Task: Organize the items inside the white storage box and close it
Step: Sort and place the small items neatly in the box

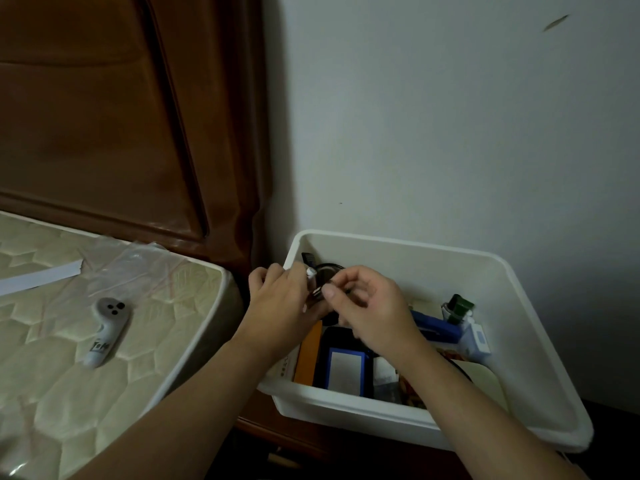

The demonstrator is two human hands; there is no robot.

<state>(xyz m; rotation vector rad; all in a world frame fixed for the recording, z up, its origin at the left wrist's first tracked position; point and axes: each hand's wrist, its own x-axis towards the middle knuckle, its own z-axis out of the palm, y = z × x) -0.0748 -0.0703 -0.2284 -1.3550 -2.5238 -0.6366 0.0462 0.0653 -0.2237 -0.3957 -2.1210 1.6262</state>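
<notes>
The white storage box [540,327] stands open on a dark wooden stand by the wall, with no lid in view. Inside lie a black comb [309,261], an orange flat box [309,355], a dark blue case with a white label [346,370], a blue stapler-like item [438,329], a green-capped bottle [459,308] and a small white-and-blue carton [479,342]. Over the box's left end, my left hand [282,299] grips a small white-tipped item [311,271]. My right hand [369,308] pinches a small dark object [318,291] right beside it.
A mattress [86,323] in plastic wrap lies to the left, bearing a white controller [105,330] and a white paper strip [41,277]. The brown wooden headboard [121,116] rises behind it. A white wall [450,116] backs the box.
</notes>
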